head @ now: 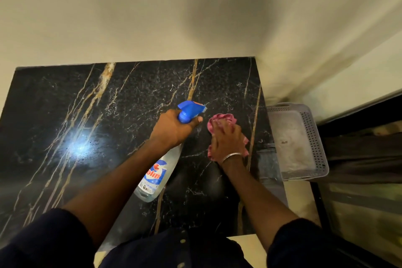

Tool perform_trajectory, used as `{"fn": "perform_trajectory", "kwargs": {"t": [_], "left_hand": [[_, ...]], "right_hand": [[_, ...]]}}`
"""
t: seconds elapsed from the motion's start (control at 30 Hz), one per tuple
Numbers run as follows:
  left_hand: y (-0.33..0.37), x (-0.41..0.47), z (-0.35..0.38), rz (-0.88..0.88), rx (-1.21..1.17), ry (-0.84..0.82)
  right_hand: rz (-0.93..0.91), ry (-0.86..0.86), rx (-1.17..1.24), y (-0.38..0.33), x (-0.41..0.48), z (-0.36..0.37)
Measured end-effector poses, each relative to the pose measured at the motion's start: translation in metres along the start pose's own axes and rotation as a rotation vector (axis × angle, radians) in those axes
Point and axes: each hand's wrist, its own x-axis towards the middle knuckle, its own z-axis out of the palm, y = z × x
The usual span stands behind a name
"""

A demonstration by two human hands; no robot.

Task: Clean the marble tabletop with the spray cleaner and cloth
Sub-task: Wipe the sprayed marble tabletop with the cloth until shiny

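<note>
A black marble tabletop (91, 115) with gold and white veins fills the middle of the head view. My left hand (171, 129) grips the neck of a clear spray bottle (155, 175) with a blue trigger head, held above the right half of the slab, nozzle pointing right toward the cloth. My right hand (228, 139) lies on a crumpled pink cloth (221, 118), pressing it onto the marble near the right edge. The cloth shows around the fingers and beside the wrist, which wears a metal bangle.
A cream wall (152, 17) runs along the tabletop's far edge. A pale perforated plastic basket (313, 137) stands just off the right edge. A bright light reflection (79, 148) glares on the left part of the marble. Dark furniture sits at the far right.
</note>
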Motion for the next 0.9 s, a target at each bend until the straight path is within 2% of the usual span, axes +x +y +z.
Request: {"fn": "perform_trajectory", "kwargs": {"t": [0.07, 0.17, 0.33, 0.43, 0.53, 0.6, 0.8, 0.9], "left_hand": [[-0.003, -0.002, 0.003, -0.002, 0.009, -0.007], [-0.005, -0.006, 0.003, 0.005, 0.022, -0.01], [-0.008, -0.012, -0.001, 0.008, 0.012, -0.025], [-0.01, -0.016, -0.002, 0.009, 0.021, -0.01], [-0.011, -0.02, 0.0, 0.005, 0.01, -0.008], [-0.012, -0.022, 0.003, -0.011, 0.006, -0.027], [-0.01, -0.03, 0.018, -0.02, 0.015, -0.031], [-0.007, -0.03, 0.021, -0.011, 0.026, -0.032]], "right_hand": [[-0.097, -0.048, -0.002, -0.011, -0.007, 0.007], [-0.207, -0.051, -0.069, 0.016, -0.012, -0.002], [0.044, 0.06, -0.034, 0.108, -0.019, -0.019], [0.148, 0.131, 0.009, 0.133, -0.02, -0.019], [0.252, 0.157, 0.01, 0.115, -0.024, -0.017], [0.253, 0.129, 0.006, 0.089, -0.028, -0.016], [-0.036, 0.028, -0.043, -0.004, -0.054, 0.006], [-0.134, 0.006, -0.048, 0.001, -0.055, 0.009]]}}
